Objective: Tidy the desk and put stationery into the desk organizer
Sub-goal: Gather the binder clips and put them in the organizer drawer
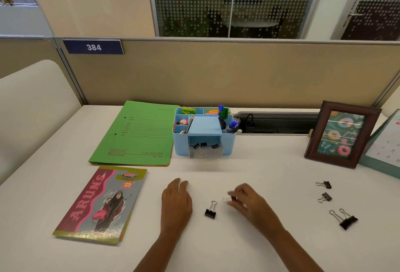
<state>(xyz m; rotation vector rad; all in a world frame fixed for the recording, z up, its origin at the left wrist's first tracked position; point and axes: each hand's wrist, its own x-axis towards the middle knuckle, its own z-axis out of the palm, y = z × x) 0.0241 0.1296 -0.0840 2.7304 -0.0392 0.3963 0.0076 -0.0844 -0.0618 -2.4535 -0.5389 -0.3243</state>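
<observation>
A blue desk organizer (226, 144) stands at the middle back of the white desk, holding pens, markers and clips; its clear front drawer (205, 151) is pulled out with several black binder clips inside. My right hand (249, 201) pinches a small black binder clip (233, 198) just above the desk, blurred by motion. My left hand (176, 202) rests flat on the desk, holding nothing. One black binder clip (210, 211) stands between my hands. Three more binder clips lie at the right: two small (324, 184) (325, 197) and one large (346, 219).
A green file folder (134, 135) lies left of the organizer, with a colourful notebook (101, 204) in front of it. A wooden picture frame (342, 136) and a desk calendar (387, 144) stand at the right. A beige partition (216, 72) closes the back.
</observation>
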